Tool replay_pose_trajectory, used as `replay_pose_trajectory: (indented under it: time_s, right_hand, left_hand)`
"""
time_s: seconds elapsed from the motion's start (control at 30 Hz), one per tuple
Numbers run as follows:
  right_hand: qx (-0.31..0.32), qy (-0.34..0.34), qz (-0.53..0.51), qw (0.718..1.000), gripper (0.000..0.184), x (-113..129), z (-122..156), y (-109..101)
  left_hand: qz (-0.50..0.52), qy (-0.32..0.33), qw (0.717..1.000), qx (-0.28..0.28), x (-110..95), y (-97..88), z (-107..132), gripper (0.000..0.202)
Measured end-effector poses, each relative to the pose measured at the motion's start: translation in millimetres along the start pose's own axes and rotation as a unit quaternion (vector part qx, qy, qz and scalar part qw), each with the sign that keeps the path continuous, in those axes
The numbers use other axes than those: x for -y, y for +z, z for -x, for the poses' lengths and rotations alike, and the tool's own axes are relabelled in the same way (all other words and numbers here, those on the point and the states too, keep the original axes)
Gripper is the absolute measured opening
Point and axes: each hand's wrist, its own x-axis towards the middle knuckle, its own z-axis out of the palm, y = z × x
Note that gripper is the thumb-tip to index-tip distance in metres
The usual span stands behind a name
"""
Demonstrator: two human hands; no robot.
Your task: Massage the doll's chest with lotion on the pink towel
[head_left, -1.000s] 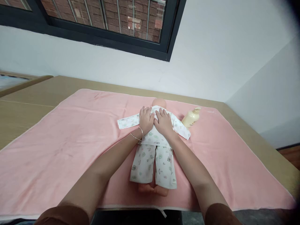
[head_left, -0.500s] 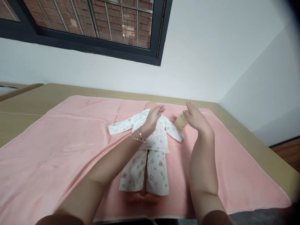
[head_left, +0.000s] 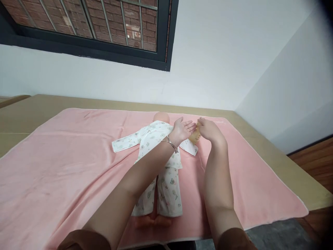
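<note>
A baby doll (head_left: 158, 146) in white printed pyjamas lies face down on a pink towel (head_left: 65, 163), head toward the wall. My left hand (head_left: 183, 128), with a bracelet on the wrist, hovers palm up over the doll's right sleeve, fingers stretched out and empty. Its fingertips nearly meet my right hand (head_left: 210, 131). My right hand lies over the top of a cream pump bottle (head_left: 194, 137), fingers bent down around it. The hand hides most of the bottle.
The towel covers a tan wooden table (head_left: 262, 139) that stands against a white wall under a dark-framed window (head_left: 166, 41). The table's right edge drops to a wooden floor (head_left: 314, 159). The doll's bare feet (head_left: 153, 221) reach the near towel edge.
Both hands lifted off the doll's back. My right hand went right to the bottle and settled on its top; my left hand turned palm up and moved right beside it.
</note>
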Motion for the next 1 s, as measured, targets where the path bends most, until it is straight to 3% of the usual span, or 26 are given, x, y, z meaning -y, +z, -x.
replay_pose_trajectory:
  time_s: [0.13,0.27,0.43,0.53,0.63,0.73,0.87,1.0]
  right_hand:
    - [0.009,-0.006,0.062,0.998,0.045,15.7,8.3,-0.3]
    - [-0.045,-0.041,0.056,0.997,0.053,45.8,22.5,2.6]
    - [-0.071,-0.149,-0.115,0.980,0.056,87.0,36.5,16.7]
    - [-0.120,-0.181,-0.271,0.938,0.060,104.1,46.6,30.2]
    - [-0.139,-0.214,-0.372,0.892,0.063,118.3,62.5,41.0]
    - [-0.159,-0.252,-0.365,0.882,0.066,129.6,78.8,45.7]
    - [-0.156,-0.233,-0.319,0.905,0.061,136.8,88.6,49.7]
    - [-0.134,-0.243,-0.291,0.916,0.055,142.0,93.1,58.0]
  left_hand:
    - [-0.009,-0.018,1.000,-0.012,2.3,-14.9,19.2,0.058]
    - [0.016,-0.033,0.999,-0.003,3.1,-27.1,49.8,0.048]
    - [0.052,0.007,0.999,0.000,-19.3,-27.8,107.4,0.028]
    - [0.078,0.123,0.989,-0.018,-46.8,-28.7,150.0,0.026]
    - [0.051,0.154,0.987,0.013,-61.3,-32.0,181.2,0.029]
    - [0.000,0.121,0.993,0.008,-49.4,-32.9,189.6,0.033]
    - [-0.027,0.126,0.991,0.044,-25.3,-29.8,177.7,0.027]
    - [-0.004,0.108,0.994,-0.003,-30.4,-34.6,165.3,0.020]
